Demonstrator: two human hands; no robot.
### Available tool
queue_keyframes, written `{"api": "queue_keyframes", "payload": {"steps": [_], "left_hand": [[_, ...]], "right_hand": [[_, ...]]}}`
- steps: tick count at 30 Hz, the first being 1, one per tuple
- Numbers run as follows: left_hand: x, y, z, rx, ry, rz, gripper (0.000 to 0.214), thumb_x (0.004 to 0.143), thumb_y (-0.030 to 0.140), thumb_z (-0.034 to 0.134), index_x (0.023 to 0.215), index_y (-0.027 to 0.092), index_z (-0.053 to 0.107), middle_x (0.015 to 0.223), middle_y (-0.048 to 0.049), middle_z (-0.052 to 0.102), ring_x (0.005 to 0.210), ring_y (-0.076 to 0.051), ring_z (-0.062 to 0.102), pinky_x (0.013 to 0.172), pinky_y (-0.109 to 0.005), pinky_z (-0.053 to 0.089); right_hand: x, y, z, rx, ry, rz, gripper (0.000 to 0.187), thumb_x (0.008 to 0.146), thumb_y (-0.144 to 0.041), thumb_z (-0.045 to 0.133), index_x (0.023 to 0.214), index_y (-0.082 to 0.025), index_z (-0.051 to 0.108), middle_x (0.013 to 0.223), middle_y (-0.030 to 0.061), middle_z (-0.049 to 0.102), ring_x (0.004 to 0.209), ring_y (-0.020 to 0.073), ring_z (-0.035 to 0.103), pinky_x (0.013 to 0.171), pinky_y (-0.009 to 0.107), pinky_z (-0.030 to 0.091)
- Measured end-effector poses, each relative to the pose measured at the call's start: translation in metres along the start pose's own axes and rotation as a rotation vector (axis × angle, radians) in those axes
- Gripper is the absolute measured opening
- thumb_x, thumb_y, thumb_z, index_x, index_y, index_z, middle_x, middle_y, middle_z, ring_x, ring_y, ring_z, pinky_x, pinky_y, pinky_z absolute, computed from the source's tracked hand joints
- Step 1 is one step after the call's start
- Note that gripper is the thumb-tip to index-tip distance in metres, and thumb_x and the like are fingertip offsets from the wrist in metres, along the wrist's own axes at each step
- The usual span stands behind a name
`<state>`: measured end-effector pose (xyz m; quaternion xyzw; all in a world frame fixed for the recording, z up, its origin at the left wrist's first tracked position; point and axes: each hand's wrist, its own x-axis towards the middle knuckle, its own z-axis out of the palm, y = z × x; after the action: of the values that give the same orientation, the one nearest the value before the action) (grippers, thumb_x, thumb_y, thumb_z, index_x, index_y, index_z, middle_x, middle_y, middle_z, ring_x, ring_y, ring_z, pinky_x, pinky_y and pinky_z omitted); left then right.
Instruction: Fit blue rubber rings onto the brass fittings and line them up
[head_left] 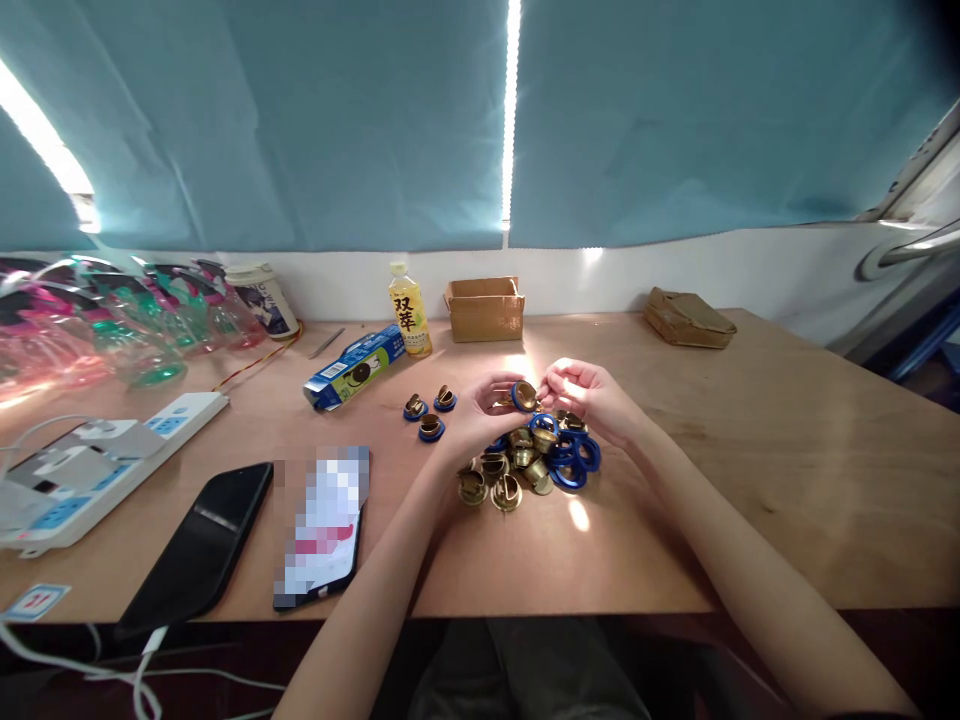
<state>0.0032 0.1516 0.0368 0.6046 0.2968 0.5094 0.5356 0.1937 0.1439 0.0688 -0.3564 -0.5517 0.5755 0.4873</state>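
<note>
Between the fingers of my left hand point(478, 408) is a round brass fitting with a blue ring point(524, 396), its hollow face turned toward me. My right hand point(589, 395) is closed in a pinch just right of that fitting; whatever the fingertips hold is too small to make out. Below both hands lies a pile of loose brass fittings point(506, 491) and blue rings point(568, 472). Left of my left hand, three brass fittings with blue rings point(431, 428) stand apart from the pile.
Behind my hands stand an open cardboard box point(486, 322), a yellow drink bottle point(409, 315) and a blue-green carton point(356, 368). Two phones point(202, 545), a power strip point(124, 465) and several spray bottles point(142, 340) occupy the left. A brown paper packet point(686, 318) lies back right.
</note>
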Motion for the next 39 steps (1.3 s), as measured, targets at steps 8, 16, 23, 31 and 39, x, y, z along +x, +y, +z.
{"api": "queue_keyframes", "payload": {"steps": [8, 16, 23, 31, 39], "left_hand": [[-0.003, 0.001, 0.005, 0.032, -0.023, 0.036, 0.049, 0.062, 0.015, 0.088, 0.107, 0.016, 0.066, 0.101, -0.0076, 0.072, 0.093, -0.021, 0.071, 0.088, -0.04, 0.059], [-0.006, 0.003, 0.013, 0.088, 0.013, 0.071, 0.044, 0.067, 0.017, 0.085, 0.107, 0.016, 0.065, 0.097, -0.0074, 0.072, 0.095, -0.022, 0.07, 0.086, -0.04, 0.059], [-0.007, 0.001, 0.011, 0.157, -0.01, 0.101, 0.044, 0.068, 0.021, 0.085, 0.108, 0.017, 0.067, 0.103, -0.0095, 0.071, 0.099, -0.025, 0.069, 0.086, -0.041, 0.06], [-0.006, 0.0, 0.011, 0.233, 0.012, 0.163, 0.039, 0.072, 0.022, 0.083, 0.106, 0.018, 0.066, 0.107, -0.0099, 0.068, 0.099, -0.023, 0.068, 0.079, -0.034, 0.06], [-0.006, -0.003, 0.013, 0.276, 0.011, 0.21, 0.05, 0.072, 0.02, 0.083, 0.117, 0.02, 0.063, 0.118, -0.0105, 0.066, 0.106, -0.024, 0.066, 0.086, -0.037, 0.06]], "right_hand": [[0.001, 0.005, -0.003, 0.13, -0.036, 0.112, 0.027, 0.07, -0.036, 0.083, 0.074, -0.017, 0.064, 0.071, -0.0011, 0.059, 0.061, 0.0095, 0.051, 0.062, 0.024, 0.045], [0.003, 0.007, -0.009, 0.174, -0.047, 0.09, 0.027, 0.067, -0.034, 0.078, 0.067, -0.018, 0.057, 0.067, -0.0027, 0.05, 0.057, 0.0097, 0.041, 0.057, 0.025, 0.039], [0.001, 0.006, -0.003, 0.168, -0.075, 0.115, 0.026, 0.07, -0.034, 0.079, 0.068, -0.017, 0.06, 0.065, -0.0027, 0.051, 0.056, 0.0094, 0.044, 0.054, 0.024, 0.039], [0.0, 0.008, -0.001, 0.167, -0.03, 0.101, 0.025, 0.07, -0.032, 0.085, 0.076, -0.017, 0.065, 0.075, -0.0005, 0.062, 0.07, 0.0116, 0.058, 0.067, 0.024, 0.049], [0.001, 0.011, 0.0, 0.207, -0.087, 0.078, 0.023, 0.071, -0.033, 0.085, 0.08, -0.017, 0.071, 0.076, 0.0009, 0.066, 0.071, 0.0125, 0.06, 0.069, 0.025, 0.05]]}}
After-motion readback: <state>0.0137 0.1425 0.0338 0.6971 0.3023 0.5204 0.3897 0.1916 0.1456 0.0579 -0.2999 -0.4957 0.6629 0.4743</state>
